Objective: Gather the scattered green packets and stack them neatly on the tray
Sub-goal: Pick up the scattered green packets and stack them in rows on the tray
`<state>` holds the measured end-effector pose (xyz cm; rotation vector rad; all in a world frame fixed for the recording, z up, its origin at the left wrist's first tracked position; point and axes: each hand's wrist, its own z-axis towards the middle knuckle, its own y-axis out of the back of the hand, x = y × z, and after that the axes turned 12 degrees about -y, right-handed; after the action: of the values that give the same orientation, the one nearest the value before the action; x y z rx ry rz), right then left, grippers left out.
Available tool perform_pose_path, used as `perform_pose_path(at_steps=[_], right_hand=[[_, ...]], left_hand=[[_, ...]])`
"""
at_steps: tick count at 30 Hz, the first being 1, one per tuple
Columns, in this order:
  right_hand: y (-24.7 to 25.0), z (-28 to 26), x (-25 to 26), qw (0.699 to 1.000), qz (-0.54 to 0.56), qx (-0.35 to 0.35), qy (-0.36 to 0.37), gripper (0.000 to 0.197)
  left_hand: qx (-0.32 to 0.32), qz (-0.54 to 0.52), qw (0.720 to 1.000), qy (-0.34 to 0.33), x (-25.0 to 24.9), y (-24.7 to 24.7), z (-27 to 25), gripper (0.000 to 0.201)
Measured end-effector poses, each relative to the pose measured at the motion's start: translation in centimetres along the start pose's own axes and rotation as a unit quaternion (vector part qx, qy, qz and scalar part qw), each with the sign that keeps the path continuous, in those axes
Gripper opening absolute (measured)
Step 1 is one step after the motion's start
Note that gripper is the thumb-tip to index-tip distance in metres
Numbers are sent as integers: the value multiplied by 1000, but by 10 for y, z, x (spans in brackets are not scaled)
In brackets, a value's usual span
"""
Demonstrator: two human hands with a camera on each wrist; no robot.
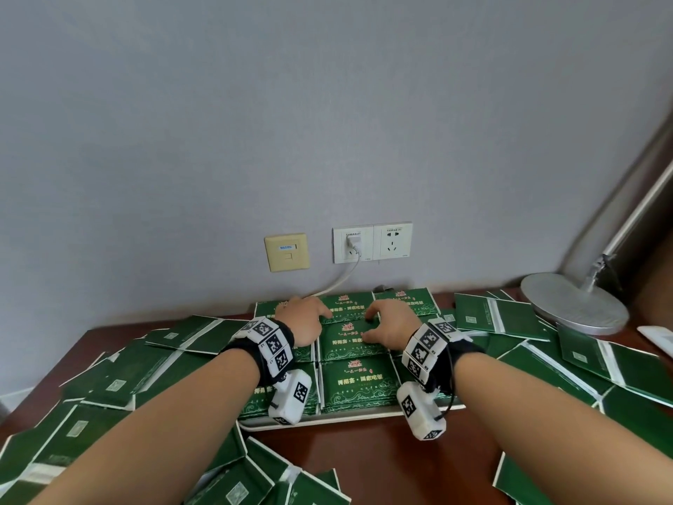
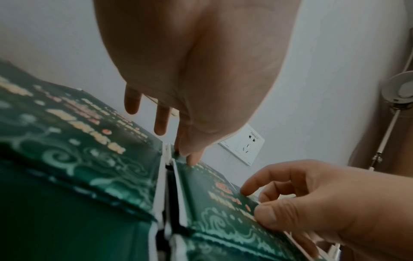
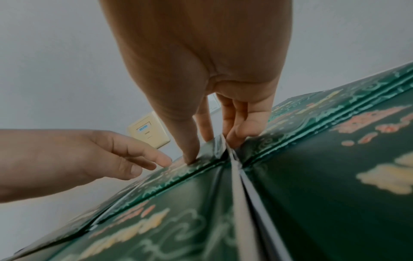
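Note:
A white tray [image 1: 327, 420] on the brown table holds green packets laid face up in rows. Both hands are on the middle green packet [image 1: 349, 340] of the tray. My left hand [image 1: 304, 318] touches that packet's far left corner [image 2: 201, 169] with nearly straight fingertips [image 2: 193, 158]. My right hand [image 1: 382, 322] has curled fingers at its right edge. The thumb [image 3: 190, 155] presses on its top [image 3: 178, 169], and the other fingers [image 3: 236, 134] tuck into the seam beside it. Many loose green packets lie back side up on the left [image 1: 109, 384], right [image 1: 502, 318] and front [image 1: 255, 479].
A round silver lamp base [image 1: 573, 304] stands on the table at the back right, among the packets. Wall sockets [image 1: 371, 244] sit just behind the tray, with a white cable [image 1: 338, 282] running down to the table. A white flat object [image 1: 659, 337] shows at the right edge.

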<state>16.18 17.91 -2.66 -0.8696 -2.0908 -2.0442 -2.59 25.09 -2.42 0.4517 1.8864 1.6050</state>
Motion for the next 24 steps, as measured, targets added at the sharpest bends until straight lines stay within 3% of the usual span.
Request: perform_pose_path(at_steps=[6, 12, 24], right_hand=[[6, -6, -4, 1000, 16, -8, 1, 51], [29, -23, -9, 999, 19, -26, 1, 41], [89, -106, -56, 996, 28, -78, -24, 42]], left_hand=[[-12, -15, 1000, 2, -6, 4, -5, 53], [-42, -21, 999, -1, -22, 14, -17, 42], [-67, -39, 994, -77, -110, 36, -58, 40]])
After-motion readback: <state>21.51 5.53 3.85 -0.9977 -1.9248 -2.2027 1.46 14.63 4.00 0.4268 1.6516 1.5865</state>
